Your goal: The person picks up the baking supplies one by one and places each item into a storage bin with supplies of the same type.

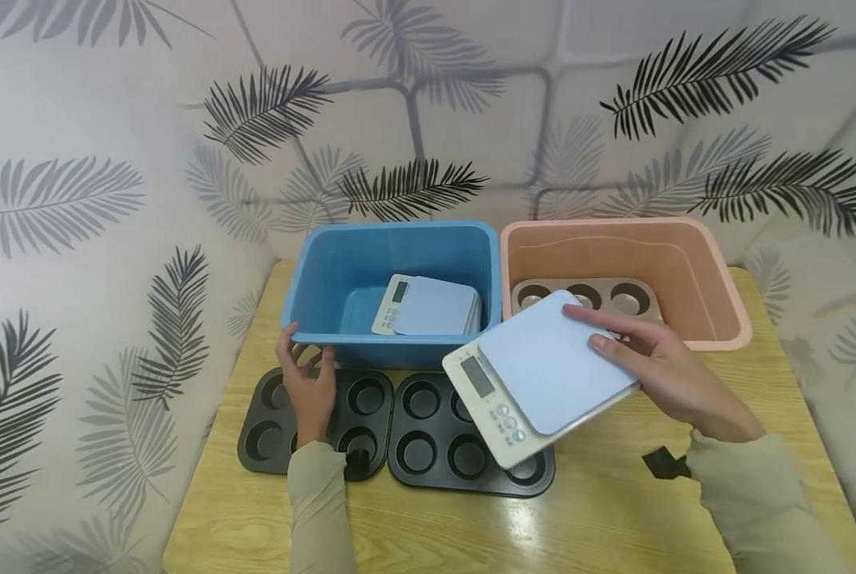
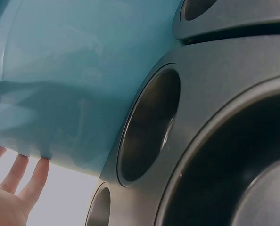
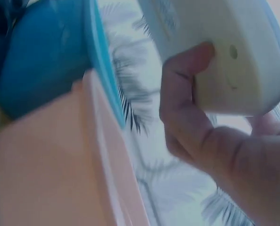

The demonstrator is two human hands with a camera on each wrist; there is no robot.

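Note:
My right hand [image 1: 661, 371] grips a white digital kitchen scale [image 1: 557, 367] by its right end, seen from below in the right wrist view. The scale is tilted, its display and buttons toward the left, above a dark muffin tin [image 1: 419, 453]. My left hand [image 1: 312, 395] is at the front left corner of the blue bin [image 1: 392, 351], its fingertips touching the bin near the rim. Below that hand lies a second dark muffin tin [image 1: 263, 438], partly covered by the wrist. Inside the blue bin, another kitchen scale [image 1: 435, 307] lies toward the right.
A pink bin [image 1: 715, 295] stands against the right side of the blue one, with a light-coloured muffin tin [image 1: 607, 287] inside, partly hidden by the held scale. Both bins stand at the back of the wooden table [image 1: 614, 510], close to a leaf-patterned wall covering [image 1: 428, 104].

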